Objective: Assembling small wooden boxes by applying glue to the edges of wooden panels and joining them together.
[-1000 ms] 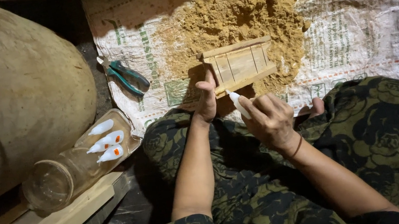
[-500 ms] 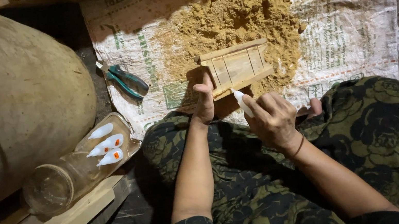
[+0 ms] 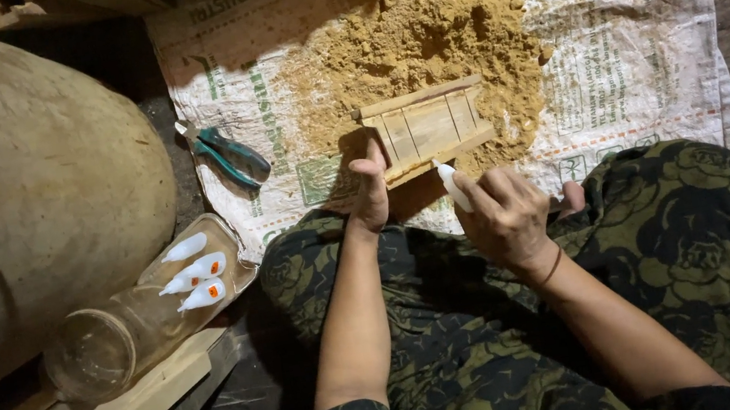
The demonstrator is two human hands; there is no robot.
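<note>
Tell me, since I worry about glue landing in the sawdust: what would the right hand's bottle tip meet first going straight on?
Probably the wooden frame: the right hand aims its white bottle up-left at the frame's near edge, before the sawdust. Depth is unclear.

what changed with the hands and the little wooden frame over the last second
Very little. The right hand brought the small white bottle slightly closer to the wooden frame. The left hand kept its grip on the frame's corner; frame, pliers and jar stayed put.
</note>
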